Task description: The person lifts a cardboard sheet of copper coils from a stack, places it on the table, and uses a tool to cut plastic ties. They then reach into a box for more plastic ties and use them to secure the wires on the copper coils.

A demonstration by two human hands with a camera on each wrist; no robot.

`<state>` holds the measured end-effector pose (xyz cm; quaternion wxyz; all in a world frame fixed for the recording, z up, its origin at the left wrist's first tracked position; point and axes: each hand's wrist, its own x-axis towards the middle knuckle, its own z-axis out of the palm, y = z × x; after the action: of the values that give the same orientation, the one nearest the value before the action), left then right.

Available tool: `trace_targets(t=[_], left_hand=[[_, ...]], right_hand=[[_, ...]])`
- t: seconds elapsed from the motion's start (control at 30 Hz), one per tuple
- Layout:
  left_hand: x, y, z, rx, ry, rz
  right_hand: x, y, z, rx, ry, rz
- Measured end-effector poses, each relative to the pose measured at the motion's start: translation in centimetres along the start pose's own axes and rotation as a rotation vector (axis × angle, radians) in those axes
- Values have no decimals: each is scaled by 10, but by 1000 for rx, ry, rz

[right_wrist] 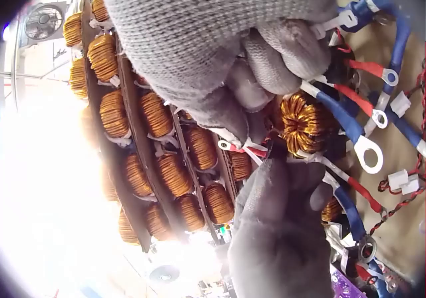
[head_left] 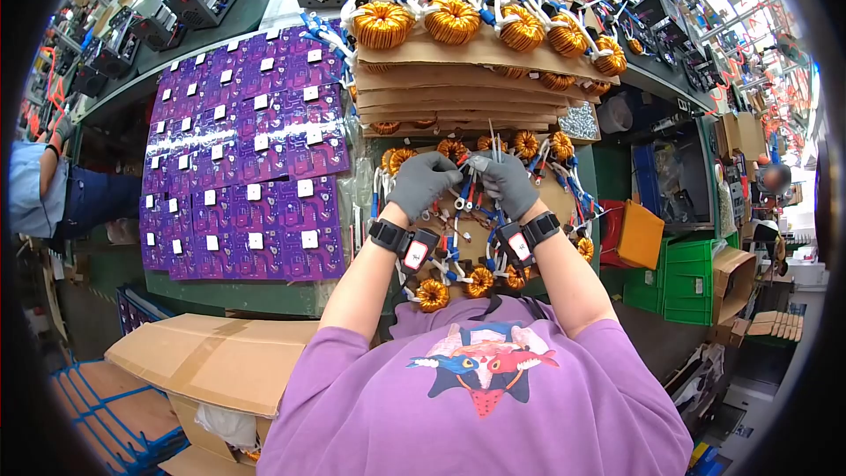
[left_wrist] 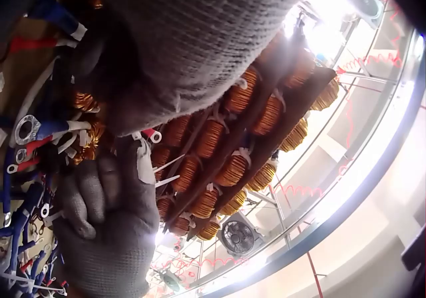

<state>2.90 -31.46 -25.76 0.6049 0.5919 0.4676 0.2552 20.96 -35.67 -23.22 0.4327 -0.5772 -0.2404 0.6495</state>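
Head view: both gloved hands are meeting over the nearer spread of copper-wound coils (head_left: 433, 294), in front of the stacked cardboard sheets (head_left: 467, 104). Purple circuit boards (head_left: 313, 216) are lying to the left. The left hand (head_left: 423, 183) is bending its fingers inward; the right hand (head_left: 507, 183) is facing it, fingertips close by. Grip detail is too small to read here.

Left wrist view: a red lead (left_wrist: 153, 136) is showing its ring end between the two hands, and thin white strips (left_wrist: 168, 181) are projecting beside the right thumb. The left fingertips are partly in shadow; their exact contact cannot be told from this side.

Right wrist view: the red lead is running in between the meeting fingertips, with a white piece crossing it. The right fingers are curling in, apparently clamping the white strips; the left thumb and finger are closing together, apparently on the lead. Blue leads (right_wrist: 343, 115) are hanging just beside, next to a coil.

Assessment: the step in hand is probably fine two-handed work where strip and lead are crossing. The next move is likely calling for a steady left pinch, small right-hand adjustments, and neighbouring leads lying out of the way.
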Motion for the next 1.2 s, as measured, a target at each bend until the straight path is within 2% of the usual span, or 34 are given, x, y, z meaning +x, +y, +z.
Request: trace_targets(t=[0.1, 0.17, 0.2, 0.27, 0.3, 0.33, 0.37, 0.4, 0.43, 0.5, 0.6, 0.63, 0.67, 0.7, 0.77, 0.83, 0.9, 0.97, 1.03, 1.07, 1.1, 1.17, 1.2], left_hand=[[-1, 5, 0, 10, 4, -32], [0, 4, 3, 78, 32, 6], [-1, 8, 5, 145, 58, 44], [-8, 17, 12, 255, 103, 84], [-11, 22, 13, 368, 150, 124], [-8, 10, 18, 499, 201, 280], [-5, 4, 20, 498, 201, 284], [-3, 0, 21, 590, 219, 341], [0, -5, 23, 681, 239, 396], [2, -13, 25, 706, 240, 424], [-5, -3, 20, 663, 257, 430], [-11, 3, 15, 680, 243, 511], [-14, 6, 12, 695, 230, 594], [-17, 3, 8, 697, 223, 599], [-29, -3, 2, 776, -92, 633], [-32, -1, 7, 872, -137, 626], [-30, 5, 18, 1132, -204, 416], [-22, 17, 25, 1134, -169, 429], [-12, 27, 36, 784, 153, 598], [-4, 29, 37, 818, 101, 702], [2, 29, 40, 821, 97, 709], [12, 29, 49, 1026, -341, 761], [10, 39, 50, 1170, -451, 702]], right_hand=[[0, -1, -1, 29, -54, 19], [-6, -5, 10, -170, 39, -95], [-3, -2, 8, -170, 40, -94], [6, 5, 2, -308, 37, -285], [6, 3, 2, -309, 39, -290], [5, 2, 2, -317, 94, -277], [3, 2, 3, -325, 149, -262], [-8, -1, 11, -198, 123, -238], [-10, 6, 15, -200, 123, -240], [-13, 19, 20, -289, 47, -286], [-24, 2, 15, -234, 25, -252], [-32, -5, 12, -229, 29, -209], [-35, -10, 4, -350, 72, -215], [-39, -17, -2, -344, 78, -217], [-49, -28, -12, -327, 208, -214], [-43, -14, -41, -353, 238, -182], [-53, -3, -55, -370, 244, -188], [-60, 5, -60, -462, 258, -200], [-59, 15, -63, -506, 275, -324], [-58, 19, -67, -509, 268, -348], [-59, 19, -67, -505, 274, -352], [-60, 18, -66, -494, 288, -396], [-60, 17, -66, -466, 293, -405]])
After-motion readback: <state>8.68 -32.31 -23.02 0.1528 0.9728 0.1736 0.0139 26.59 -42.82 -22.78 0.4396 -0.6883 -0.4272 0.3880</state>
